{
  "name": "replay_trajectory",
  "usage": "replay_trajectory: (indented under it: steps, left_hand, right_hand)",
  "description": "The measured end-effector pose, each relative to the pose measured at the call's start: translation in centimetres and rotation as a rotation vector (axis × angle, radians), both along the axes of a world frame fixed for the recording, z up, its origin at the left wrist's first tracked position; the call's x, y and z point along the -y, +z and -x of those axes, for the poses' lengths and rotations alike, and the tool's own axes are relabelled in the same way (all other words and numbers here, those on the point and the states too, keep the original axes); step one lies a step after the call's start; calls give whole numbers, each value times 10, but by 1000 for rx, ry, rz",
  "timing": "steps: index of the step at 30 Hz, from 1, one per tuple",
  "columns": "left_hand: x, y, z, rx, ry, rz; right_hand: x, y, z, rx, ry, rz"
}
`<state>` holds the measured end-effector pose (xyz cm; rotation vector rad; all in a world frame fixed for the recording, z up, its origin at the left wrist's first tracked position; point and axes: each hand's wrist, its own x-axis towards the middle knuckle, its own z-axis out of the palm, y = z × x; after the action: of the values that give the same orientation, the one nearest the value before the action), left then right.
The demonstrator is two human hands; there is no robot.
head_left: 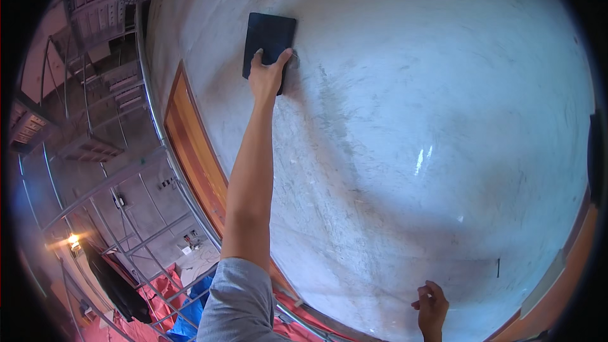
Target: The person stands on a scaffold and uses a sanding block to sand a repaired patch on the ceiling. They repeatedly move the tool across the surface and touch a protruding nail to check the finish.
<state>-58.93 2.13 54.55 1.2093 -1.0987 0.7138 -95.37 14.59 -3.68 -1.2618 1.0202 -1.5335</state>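
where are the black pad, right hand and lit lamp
Black pad point(271, 38), head view: its flat face
Right hand point(432, 309), head view: middle of the hand
Lit lamp point(74, 239), head view: bright centre

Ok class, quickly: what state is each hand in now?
Left hand: closed on the black pad.
Right hand: open, loosely curled, nothing visible in it.
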Motion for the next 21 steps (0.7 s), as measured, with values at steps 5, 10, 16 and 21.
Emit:
replay_trajectory:
  steps: [5,10,16,21]
  left_hand:
    - [-2,16,-2,-60,7,1]
    - [4,25,-6,-79,45,17]
    - [1,18,-16,-4,75,-2]
    - [1,16,-24,13,42,-40]
  right_hand:
    - [-4,10,-6,-13,36,-29]
    - [-4,1,-10,-8,27,7]
    - [-6,1,-10,0,33,-13]
    - [-6,-2,-12,-13,48,-24]
